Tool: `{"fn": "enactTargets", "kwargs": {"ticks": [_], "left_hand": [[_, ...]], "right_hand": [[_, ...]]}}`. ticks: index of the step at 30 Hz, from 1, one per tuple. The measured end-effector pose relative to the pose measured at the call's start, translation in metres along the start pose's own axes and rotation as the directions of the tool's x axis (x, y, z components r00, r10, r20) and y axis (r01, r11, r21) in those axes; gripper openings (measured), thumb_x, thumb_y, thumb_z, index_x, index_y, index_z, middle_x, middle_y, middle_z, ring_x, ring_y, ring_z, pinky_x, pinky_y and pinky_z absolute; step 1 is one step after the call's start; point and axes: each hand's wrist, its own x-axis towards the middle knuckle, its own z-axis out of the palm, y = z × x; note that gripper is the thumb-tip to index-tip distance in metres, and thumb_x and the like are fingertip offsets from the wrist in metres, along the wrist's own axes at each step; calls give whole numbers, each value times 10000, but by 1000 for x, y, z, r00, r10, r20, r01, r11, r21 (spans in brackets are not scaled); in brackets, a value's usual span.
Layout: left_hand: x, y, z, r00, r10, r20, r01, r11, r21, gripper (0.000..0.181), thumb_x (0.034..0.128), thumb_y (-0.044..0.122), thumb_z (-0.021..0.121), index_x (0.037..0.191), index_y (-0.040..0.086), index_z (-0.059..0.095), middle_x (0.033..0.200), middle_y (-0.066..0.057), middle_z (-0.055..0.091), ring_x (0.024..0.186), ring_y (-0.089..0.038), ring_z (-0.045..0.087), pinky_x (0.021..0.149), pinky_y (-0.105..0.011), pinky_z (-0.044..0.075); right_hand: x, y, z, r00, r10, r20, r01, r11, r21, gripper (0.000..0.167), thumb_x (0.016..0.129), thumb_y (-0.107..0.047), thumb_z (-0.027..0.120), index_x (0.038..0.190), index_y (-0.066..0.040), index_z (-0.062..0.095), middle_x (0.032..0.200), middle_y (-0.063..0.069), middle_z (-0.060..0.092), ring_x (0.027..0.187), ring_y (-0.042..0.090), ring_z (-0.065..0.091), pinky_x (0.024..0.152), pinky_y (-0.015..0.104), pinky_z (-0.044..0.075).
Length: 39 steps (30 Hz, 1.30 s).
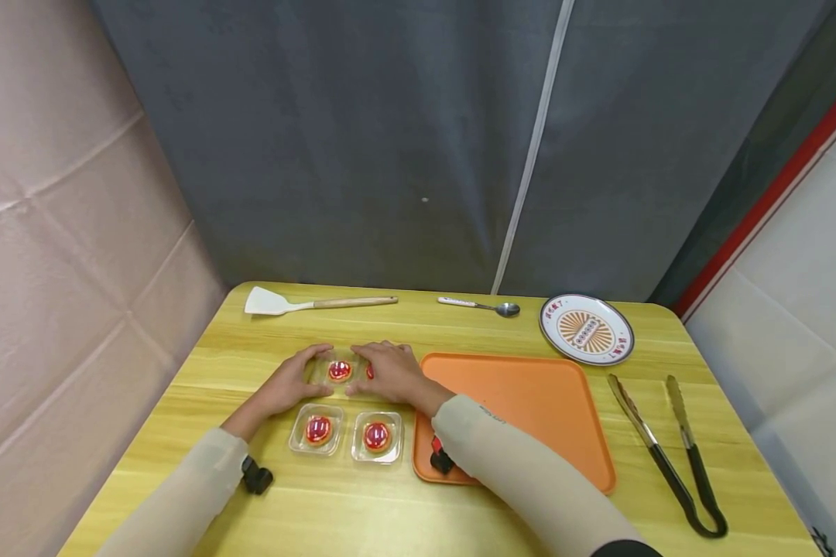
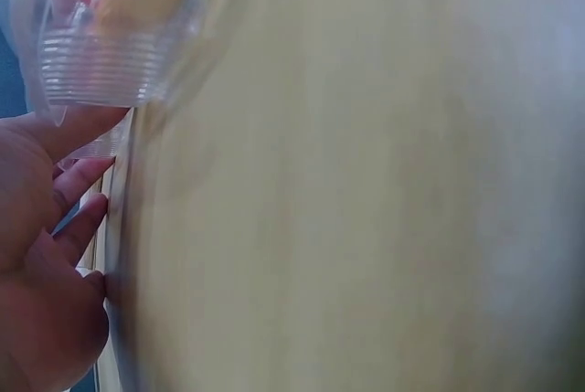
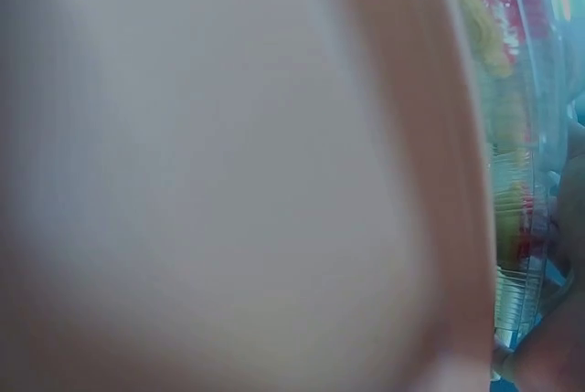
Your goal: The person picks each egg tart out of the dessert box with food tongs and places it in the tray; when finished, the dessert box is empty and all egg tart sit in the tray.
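At the middle left of the table, a clear plastic box [image 1: 325, 377] holds a small tart [image 1: 340, 371] with a shiny red top. My left hand [image 1: 294, 384] grips its left side, fingers at the far edge and thumb at the near edge. My right hand [image 1: 393, 373] reaches in from the right, fingers and thumb at the box's right side. Under that hand a second red-topped tart [image 1: 370, 370] is mostly hidden. Nearer me sit two like boxes, a left one [image 1: 316, 429] and a right one [image 1: 377, 437]. One box [image 2: 101, 63] looms close in the left wrist view.
An orange tray [image 1: 522, 394] lies right of the boxes, under my right forearm. Along the back are a white spatula [image 1: 268, 302], a spoon [image 1: 506, 309] and a patterned plate [image 1: 587, 329]. Black-handled tongs [image 1: 700, 483] lie at the right. A dark curtain [image 1: 362, 155] hangs behind.
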Motion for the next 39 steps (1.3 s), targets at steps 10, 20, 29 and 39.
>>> {"fn": "enactTargets", "kwargs": {"ticks": [10,20,29,39], "left_hand": [[-2,1,-7,997,14,74,-12,999,-33,936,851,383,857,1591,102,359,1565,-184,464,1443,-431,408,1183,-653,304],[-1,6,-14,997,22,79,-18,999,-44,874,891,432,805,1589,118,385,1622,-142,403,1517,-419,293,1219,-661,207],[1,15,-25,997,42,69,-41,999,-8,847,909,364,803,1591,90,382,1615,-157,410,1510,-427,303,1212,-665,222],[6,33,-42,998,46,45,-46,999,-5,815,961,432,728,1608,101,359,1621,-147,404,1515,-453,274,1184,-716,227]], "right_hand": [[0,1,-1,1000,3,-2,-3,999,35,844,877,-714,664,1569,-277,457,1547,-44,523,1401,204,500,1118,508,394],[-1,1,-5,1000,-3,7,2,997,72,856,882,-724,646,1583,-280,434,1562,-34,506,1430,222,475,1160,515,367],[2,-3,-14,1000,-10,8,9,992,126,835,891,-665,688,1581,-269,439,1549,-21,522,1445,239,451,1262,574,194],[4,-8,-40,999,-48,12,43,955,294,716,987,-586,608,1594,-260,410,1512,31,560,1430,282,464,1218,541,324]]}}
